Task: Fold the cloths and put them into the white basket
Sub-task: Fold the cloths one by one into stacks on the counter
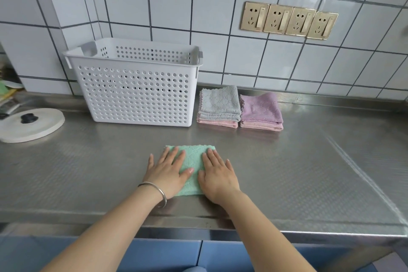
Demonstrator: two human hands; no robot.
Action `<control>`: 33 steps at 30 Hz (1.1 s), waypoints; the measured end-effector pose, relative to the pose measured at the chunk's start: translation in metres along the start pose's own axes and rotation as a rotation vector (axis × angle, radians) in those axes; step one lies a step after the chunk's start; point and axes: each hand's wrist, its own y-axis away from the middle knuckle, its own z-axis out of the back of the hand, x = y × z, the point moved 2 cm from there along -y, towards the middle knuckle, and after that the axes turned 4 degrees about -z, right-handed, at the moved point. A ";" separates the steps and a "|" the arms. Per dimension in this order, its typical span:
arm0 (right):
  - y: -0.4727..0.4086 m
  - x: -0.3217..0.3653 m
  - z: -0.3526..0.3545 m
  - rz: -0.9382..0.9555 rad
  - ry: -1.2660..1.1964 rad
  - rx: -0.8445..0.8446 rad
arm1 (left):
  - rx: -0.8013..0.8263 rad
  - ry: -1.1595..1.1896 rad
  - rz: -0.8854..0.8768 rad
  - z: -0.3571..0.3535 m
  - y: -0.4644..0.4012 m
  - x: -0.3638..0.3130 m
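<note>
1. Green cloth (191, 161): folded to a small rectangle, lying flat on the steel counter (309, 172) straight in front of you, near the front edge.
2. Your left hand (167, 172): fingers straight and spread, palm pressed flat on the cloth's left half; a metal bangle (157, 192) sits on that wrist.
3. Your right hand (217, 178): fingers straight, pressed flat on the cloth's right half, its outer edge reaching onto the bare counter.
4. White basket (136, 88): perforated, upright, at 11 o'clock from the cloth, against the tiled wall; you cannot see down to its floor.
5. Grey cloth (219, 101) on a pink one: folded stack at 12 o'clock, just beside the basket's right wall.
6. Purple cloth (260, 108) on a pink one: second folded stack at 1 o'clock, touching or nearly touching the first.
7. Round white lid (33, 127) with black knob: at 10 o'clock, well apart from the cloth.
8. Four gold wall sockets (289, 20): in a row on the wall at 1 o'clock.
9. Nothing lies between the green cloth and the basket.
</note>
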 end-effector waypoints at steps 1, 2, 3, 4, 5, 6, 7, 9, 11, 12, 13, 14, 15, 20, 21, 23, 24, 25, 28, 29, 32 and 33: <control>0.000 -0.001 0.001 0.006 -0.039 0.006 | -0.019 0.048 0.023 0.000 0.002 0.002; 0.001 -0.002 0.003 0.000 -0.101 0.000 | -0.091 0.122 0.071 0.002 0.004 0.006; 0.001 -0.003 0.005 -0.039 -0.200 -0.039 | -0.198 0.193 0.139 0.005 0.008 0.011; 0.002 -0.006 0.009 -0.120 -0.300 -0.103 | -0.304 0.231 0.216 0.009 0.013 0.016; 0.002 -0.010 0.014 -0.225 -0.370 -0.184 | -0.366 0.229 0.289 0.013 0.019 0.020; 0.002 -0.014 0.018 -0.329 -0.372 -0.233 | -0.369 0.199 0.343 0.016 0.023 0.022; 0.002 -0.016 0.022 -0.403 -0.315 -0.222 | -0.338 0.168 0.374 0.018 0.024 0.022; 0.001 -0.016 0.019 -0.438 -0.221 -0.106 | -0.272 0.115 0.393 0.016 0.025 0.019; 0.001 -0.012 0.014 -0.403 -0.236 -0.059 | -0.255 0.099 0.382 0.012 0.024 0.013; 0.002 -0.012 0.013 -0.399 -0.274 -0.057 | -0.264 0.119 0.366 0.011 0.023 0.010; 0.003 -0.016 0.013 -0.411 -0.320 -0.064 | -0.293 0.171 0.338 0.012 0.022 0.005; 0.003 -0.019 0.015 -0.427 -0.374 -0.067 | -0.328 0.248 0.304 0.013 0.022 0.000; 0.003 -0.027 0.016 -0.449 -0.419 -0.071 | -0.366 0.315 0.263 0.015 0.021 -0.010; 0.008 -0.057 0.032 -0.464 -0.682 -0.092 | -0.492 0.529 0.153 0.028 0.016 -0.043; 0.008 -0.060 0.045 -0.443 -0.733 -0.115 | -0.501 0.558 0.113 0.036 0.010 -0.047; -0.021 -0.099 0.075 -0.446 -0.752 -0.243 | -0.470 0.607 -0.025 0.048 -0.041 -0.081; -0.046 -0.132 0.092 -0.457 -0.753 -0.332 | -0.443 0.606 -0.077 0.052 -0.082 -0.108; -0.053 -0.140 0.105 -0.445 -0.751 -0.391 | -0.448 0.557 -0.138 0.063 -0.091 -0.115; -0.076 -0.160 0.138 -0.424 -0.741 -0.493 | -0.425 0.494 -0.222 0.083 -0.134 -0.142; -0.094 -0.172 0.145 -0.431 -0.726 -0.524 | -0.446 0.477 -0.225 0.085 -0.161 -0.150; -0.144 -0.206 0.150 -0.468 -0.701 -0.545 | -0.443 0.369 -0.251 0.083 -0.222 -0.170; -0.154 -0.211 0.149 -0.477 -0.702 -0.535 | -0.422 0.328 -0.254 0.080 -0.233 -0.173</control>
